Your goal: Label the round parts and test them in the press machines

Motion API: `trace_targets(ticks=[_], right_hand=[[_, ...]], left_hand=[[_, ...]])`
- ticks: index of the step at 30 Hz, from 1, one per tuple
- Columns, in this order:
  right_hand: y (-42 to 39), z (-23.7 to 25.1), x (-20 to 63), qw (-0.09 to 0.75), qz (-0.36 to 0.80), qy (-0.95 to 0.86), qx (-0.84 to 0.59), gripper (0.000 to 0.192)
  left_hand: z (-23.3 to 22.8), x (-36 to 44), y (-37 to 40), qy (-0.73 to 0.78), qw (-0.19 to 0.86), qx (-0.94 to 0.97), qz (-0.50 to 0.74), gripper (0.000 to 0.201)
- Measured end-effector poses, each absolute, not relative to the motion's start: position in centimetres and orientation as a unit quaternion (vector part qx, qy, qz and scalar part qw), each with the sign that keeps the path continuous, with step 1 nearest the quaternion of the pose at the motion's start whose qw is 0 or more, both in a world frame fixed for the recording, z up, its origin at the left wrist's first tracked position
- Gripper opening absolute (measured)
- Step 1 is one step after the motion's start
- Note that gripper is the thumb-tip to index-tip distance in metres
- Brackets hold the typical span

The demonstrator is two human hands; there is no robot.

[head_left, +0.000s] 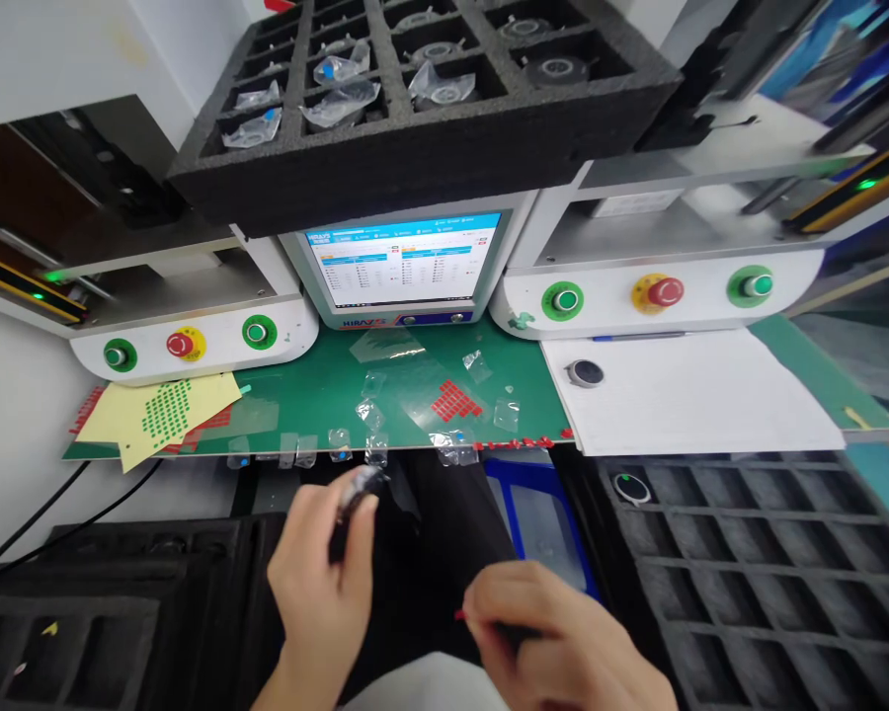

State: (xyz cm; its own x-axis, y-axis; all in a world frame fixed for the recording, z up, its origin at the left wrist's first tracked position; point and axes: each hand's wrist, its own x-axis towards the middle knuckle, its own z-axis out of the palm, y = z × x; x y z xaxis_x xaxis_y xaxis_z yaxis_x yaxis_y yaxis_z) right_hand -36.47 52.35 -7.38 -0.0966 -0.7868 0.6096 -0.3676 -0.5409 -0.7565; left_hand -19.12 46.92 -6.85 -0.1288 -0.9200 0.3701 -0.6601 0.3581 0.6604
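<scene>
My left hand (324, 583) holds a small round dark part (359, 491) in clear film, raised just below the front edge of the green mat (326, 395). My right hand (555, 632) is low at the lower right of centre, fingers closed on a thin dark tool with a small red sticker (460, 615) at its tip. A patch of red stickers (455, 400) lies on clear film on the mat ahead. Both hands hover over my dark lap.
A black foam tray (770, 583) with one round part (629, 487) sits at right; another black tray (104, 612) at left. A white sheet (696, 395) carries a round part (585, 372). A screen (404, 262), button panels and a foam tray (415, 99) of bagged parts stand behind.
</scene>
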Motion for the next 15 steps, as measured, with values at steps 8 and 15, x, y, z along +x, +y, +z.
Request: trace_targets(ticks=[8,15], right_hand=[[43.3,-18.8,-47.0,0.154,-0.523,0.647,-0.534,0.032],[40.4,-20.9,-47.8,0.197,-0.431,0.624,-0.622,0.042]], left_hand=[[-9.0,-19.6,46.2,-0.502,0.365,0.563,-0.546,0.025],[-9.7,-20.9,45.4,-0.392,0.272,0.518,-0.710,0.032]])
